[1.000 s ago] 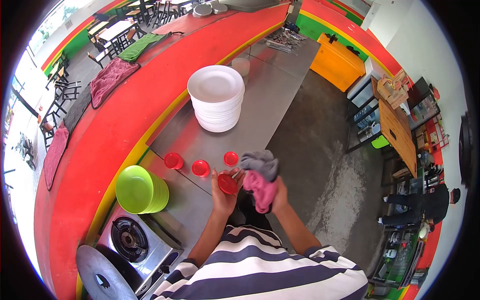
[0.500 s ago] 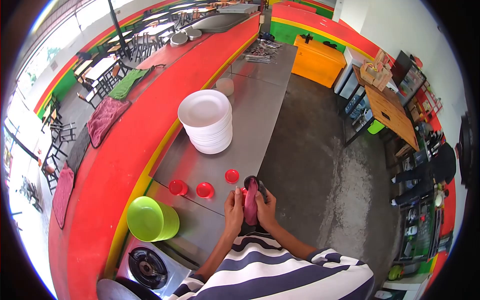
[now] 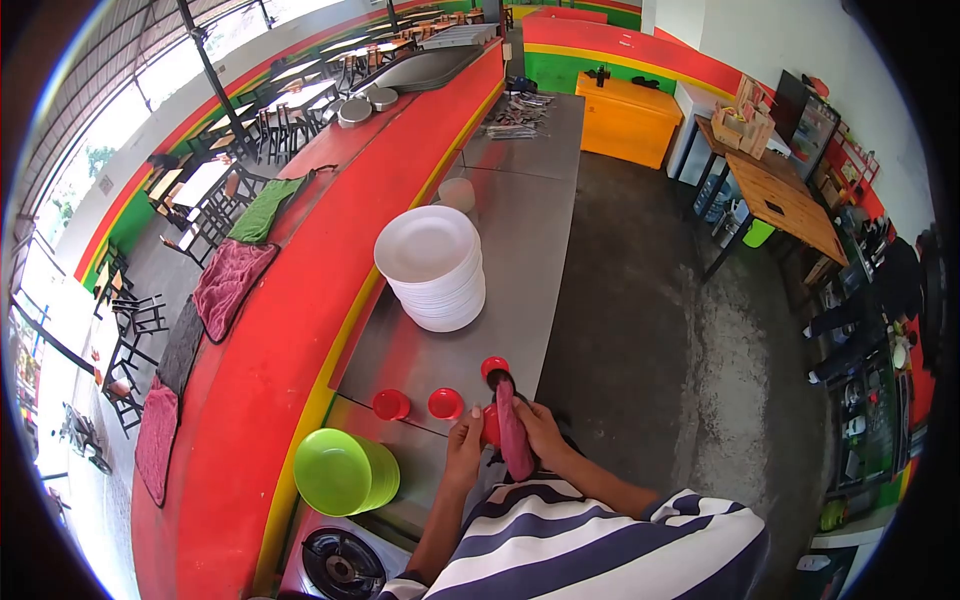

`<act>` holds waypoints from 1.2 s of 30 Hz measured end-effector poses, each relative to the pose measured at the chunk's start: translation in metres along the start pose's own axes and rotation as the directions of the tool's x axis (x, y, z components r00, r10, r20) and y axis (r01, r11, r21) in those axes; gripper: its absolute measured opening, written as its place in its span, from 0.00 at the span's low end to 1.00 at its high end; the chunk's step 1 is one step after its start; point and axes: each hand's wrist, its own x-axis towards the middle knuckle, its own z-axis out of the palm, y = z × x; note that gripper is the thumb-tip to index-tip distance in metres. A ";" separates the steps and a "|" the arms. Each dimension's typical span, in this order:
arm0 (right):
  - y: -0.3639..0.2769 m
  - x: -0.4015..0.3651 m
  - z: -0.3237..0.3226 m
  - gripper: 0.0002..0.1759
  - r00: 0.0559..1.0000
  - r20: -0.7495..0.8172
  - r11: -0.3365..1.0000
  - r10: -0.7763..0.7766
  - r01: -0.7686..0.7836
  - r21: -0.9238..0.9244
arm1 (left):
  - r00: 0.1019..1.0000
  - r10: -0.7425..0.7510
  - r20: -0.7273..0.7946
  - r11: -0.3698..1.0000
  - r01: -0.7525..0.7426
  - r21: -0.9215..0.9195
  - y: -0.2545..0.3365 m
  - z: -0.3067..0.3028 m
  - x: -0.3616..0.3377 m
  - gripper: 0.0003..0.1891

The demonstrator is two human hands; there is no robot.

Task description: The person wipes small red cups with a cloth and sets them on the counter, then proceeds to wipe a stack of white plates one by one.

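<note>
My left hand [image 3: 463,452] is closed on a small red cup [image 3: 490,426], held in front of my striped shirt at the counter's edge. In my right hand [image 3: 543,436] is a pink cloth [image 3: 514,440] with a dark border, pressed against that cup and partly covering it. Just beyond my hands, a red cup [image 3: 494,368] stands near the edge of the steel counter [image 3: 520,230]. To the left are a second red cup [image 3: 445,404] and a third red cup [image 3: 391,405].
A tall stack of white plates [image 3: 432,265] stands ahead, with green bowls [image 3: 345,472] at left above a gas stove [image 3: 343,562]. Cutlery [image 3: 518,115] lies at the far end. Cloths [image 3: 232,283] hang over the red ledge [image 3: 300,290]. A person [image 3: 880,295] is at right.
My view has shifted, so the counter items appear farther right. The cloth has turned in my right hand, and more of the red cup in my left hand shows.
</note>
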 end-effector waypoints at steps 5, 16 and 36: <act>-0.008 -0.007 0.006 0.20 0.997 0.069 0.992 0.016 -0.008 -0.125 | 0.994 0.009 0.108 0.994 -0.021 0.110 -0.018 -0.024 0.005 0.22; -0.013 -0.009 -0.015 0.25 0.995 0.010 0.982 0.095 -0.095 0.166 | 0.980 -0.139 0.140 0.969 0.105 0.222 -0.005 -0.003 0.007 0.24; 0.006 -0.004 -0.046 0.29 0.895 0.291 0.876 0.338 -0.186 -0.445 | 0.990 -0.134 -0.034 0.977 0.138 0.161 -0.030 -0.015 -0.021 0.24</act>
